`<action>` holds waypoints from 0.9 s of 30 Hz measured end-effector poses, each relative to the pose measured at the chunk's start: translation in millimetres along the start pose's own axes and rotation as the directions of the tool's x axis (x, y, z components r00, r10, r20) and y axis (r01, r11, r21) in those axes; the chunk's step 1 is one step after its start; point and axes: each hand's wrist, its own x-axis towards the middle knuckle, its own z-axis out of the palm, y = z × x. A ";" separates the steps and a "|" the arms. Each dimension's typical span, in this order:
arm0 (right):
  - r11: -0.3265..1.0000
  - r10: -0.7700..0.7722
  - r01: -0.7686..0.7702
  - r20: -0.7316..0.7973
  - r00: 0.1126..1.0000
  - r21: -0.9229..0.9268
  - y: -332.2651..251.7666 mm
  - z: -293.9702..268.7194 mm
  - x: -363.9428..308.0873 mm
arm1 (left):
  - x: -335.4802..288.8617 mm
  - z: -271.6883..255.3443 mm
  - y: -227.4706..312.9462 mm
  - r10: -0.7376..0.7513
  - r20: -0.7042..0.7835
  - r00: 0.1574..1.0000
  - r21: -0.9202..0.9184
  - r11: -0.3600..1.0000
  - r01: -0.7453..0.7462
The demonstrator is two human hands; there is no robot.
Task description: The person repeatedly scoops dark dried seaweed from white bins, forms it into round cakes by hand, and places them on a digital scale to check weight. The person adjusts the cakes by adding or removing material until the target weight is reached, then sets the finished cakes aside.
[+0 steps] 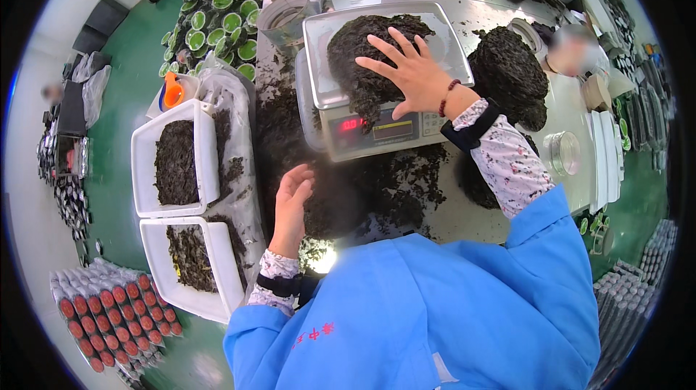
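Note:
My right hand [417, 78] lies spread, palm down, on a clump of dark dried seaweed [348, 46]. The clump rests on the steel pan of a digital scale [377, 136] with a lit red display, and its lower edge droops over the pan's front rim. Lower and to the left, my left hand [291, 209] is above the table edge, fingers loosely bent, with nothing visible in it. Loose seaweed flakes [406, 194] cover the steel table before the scale. To the right of the scale sits a tall stack of round seaweed sheets [511, 75].
Two white bins [211, 158] of seaweed stand at the left beside plastic sheeting [246, 151]. An orange scoop [172, 91] sits behind them. Green-lidded packs [232, 22] are piled far left. A clear jar [562, 152] stands right, near another person [573, 49]. Red-ended packs [109, 314] lie on the floor.

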 end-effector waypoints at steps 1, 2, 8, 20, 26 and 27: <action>1.000 0.010 -0.010 0.024 1.000 -0.019 -2.2 2.7 2.3 | -0.3 2.2 0.2 -0.008 0.022 1.000 -0.004 1.000 0.009; 0.999 0.022 -0.020 0.047 0.999 -0.039 -3.5 7.0 4.1 | -0.3 5.1 0.5 -0.017 0.046 0.999 -0.007 1.000 0.017; 0.999 -0.012 0.017 -0.093 0.996 0.051 -7.0 36.3 -24.2 | 4.8 25.7 -6.9 -0.012 0.146 0.989 0.046 0.999 0.005; 0.870 0.469 -0.494 -0.296 0.832 -0.008 -30.2 32.1 -301.0 | -0.5 -66.1 -177.6 0.253 -0.272 0.928 0.909 0.383 0.162; 0.631 0.775 -0.775 0.056 0.630 -0.012 -8.6 89.1 -359.3 | -3.1 -86.0 -205.0 -0.160 -0.407 0.899 0.670 0.617 0.413; 0.602 0.796 -0.798 0.091 0.598 -0.023 -11.6 95.8 -359.1 | -3.1 -91.9 -216.6 -0.156 -0.394 0.906 0.651 0.648 0.395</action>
